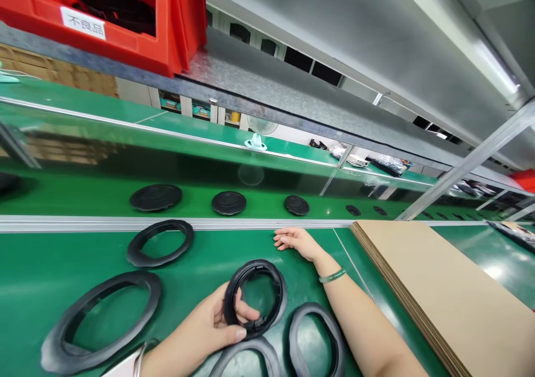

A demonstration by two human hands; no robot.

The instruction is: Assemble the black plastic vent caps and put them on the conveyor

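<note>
My left hand point(223, 317) is closed on a black ring point(273, 279), its fingers partly through the opening and the thumb on the near edge. A grey cushion-like rim shows behind this ring; I cannot tell whether the two are joined. My right hand point(297, 242), a green bangle on its wrist, reaches forward near the metal rail, fingers loosely stretched and nothing in them. Close to the held ring lie a dark padded ring point(315, 310) and another grey ring point(254, 346), partly cut off. Two more padded rings, a large one point(102, 316) and a smaller one point(161, 243), rest at left.
Beyond the metal rail point(234, 224), black round discs point(228, 202) sit in a row on a green belt. Stacked cardboard sheets point(443, 288) take up the right side. Overhead, a red bin point(184, 26) holding black parts stands on a metal shelf point(267, 76).
</note>
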